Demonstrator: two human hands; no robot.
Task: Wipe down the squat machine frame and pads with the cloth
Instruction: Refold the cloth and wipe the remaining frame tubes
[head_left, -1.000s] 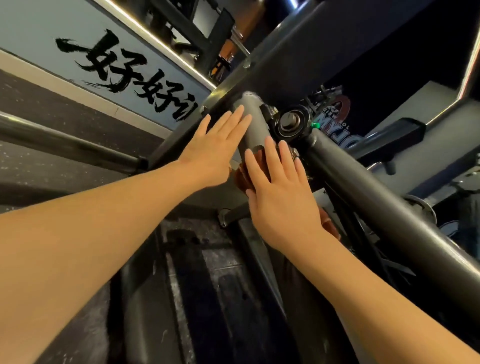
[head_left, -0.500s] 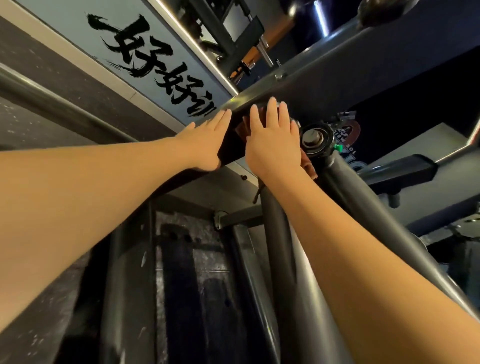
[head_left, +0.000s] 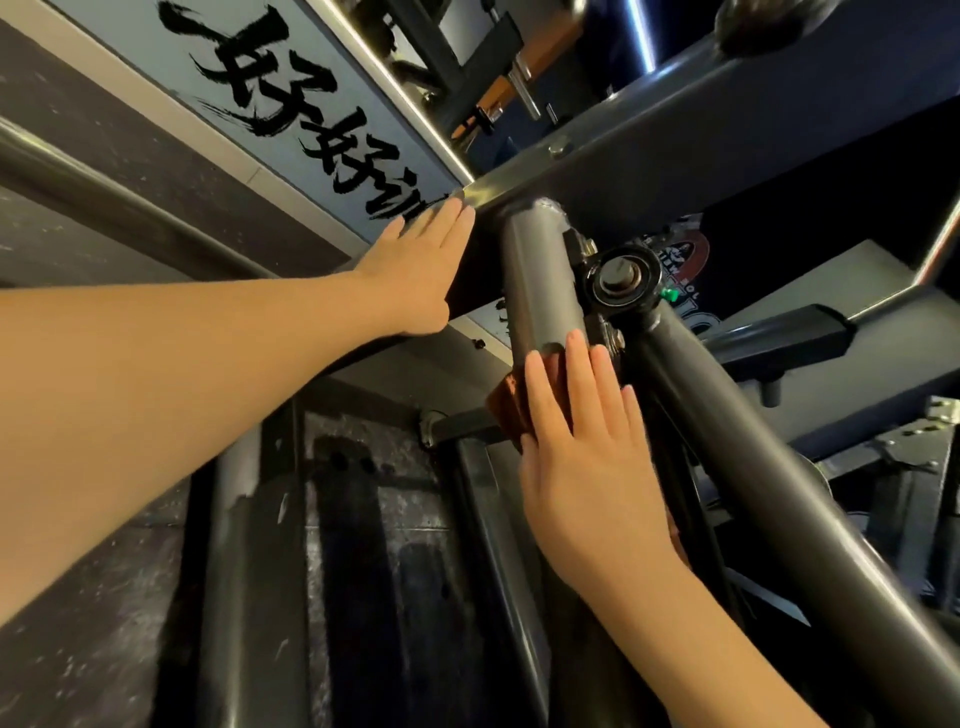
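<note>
Pressing flat, the right grip (head_left: 587, 467) has its fingers straight and close together, pinning the cloth (head_left: 511, 402) against the near face of the upright tube (head_left: 537, 291), just below the bolted joint (head_left: 621, 278). The cloth is a rust-brown fold that shows past the left of the fingers and again by the wrist. The rest is hidden under the palm. The left grip (head_left: 415, 270) is also spread flat and carries nothing, braced on the side of the cross beam (head_left: 675, 156), just left of where the tube meets it.

Judging by this, the frame is being wiped partway through. No wet or dull band tells which stretches are done. The slanted tube (head_left: 753, 441) on the right, the beam and the dark rails lower down probably remain. No pad can be made out for certain, so the pads likely remain too.

The joint's nut and bracket edges sit just right of the fingertips and could catch the cloth. The gap between the upright and slanted tubes is narrow. Left of the upright, and down its length toward the near side, there is open room for long strokes.
</note>
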